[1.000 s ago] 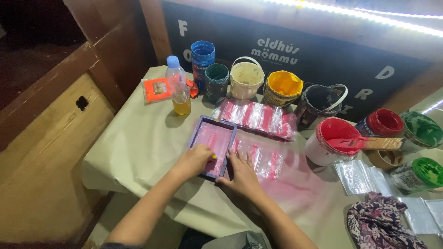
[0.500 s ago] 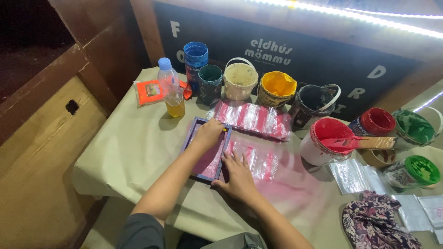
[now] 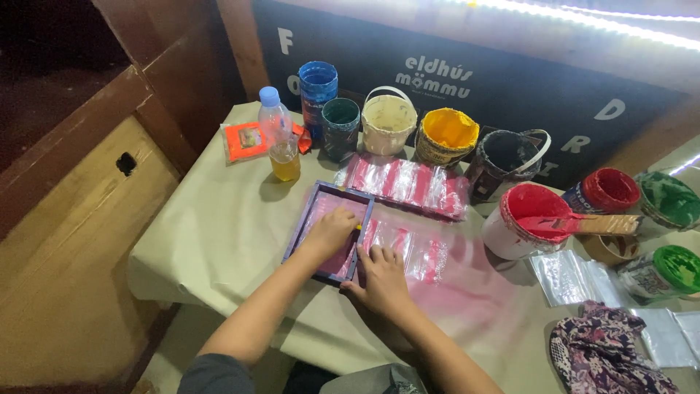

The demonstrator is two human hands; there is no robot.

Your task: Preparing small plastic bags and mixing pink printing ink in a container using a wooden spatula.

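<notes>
Pressing down inside the small purple frame (image 3: 329,232), my left hand (image 3: 332,232) lies palm down on its pink-stained screen, fingers together and curled a little over something yellow at the fingertips; I cannot tell what that is. My right hand (image 3: 382,277) rests flat just beside it, fingers spread, steadying the frame's right edge and partly covering a clear plastic bag (image 3: 408,248) printed with pink stripes. The frame sits near the middle of the tabletop (image 3: 219,233), which wears a pale greenish cloth stained pink to the right of my hands.

Beyond the frame lies a row of more pink-striped plastic bags (image 3: 405,182). Behind those stand the paint tubs in a line: a tall blue can (image 3: 318,91), a dark green tub (image 3: 341,128), a cream bucket (image 3: 389,122), a yellow tub (image 3: 446,136) and a black bucket (image 3: 508,157). To the right, a white bucket of red paint (image 3: 529,219) carries a wooden scraper (image 3: 583,224) across its rim, with another red tub (image 3: 605,193) and two green tubs (image 3: 667,201) near it.

At the far left corner stands a plastic bottle (image 3: 281,142) with yellowish liquid, just beside an orange packet (image 3: 244,140). A patterned dark rag (image 3: 605,357) lies at the right near corner, beside blank clear bags (image 3: 569,273).
</notes>
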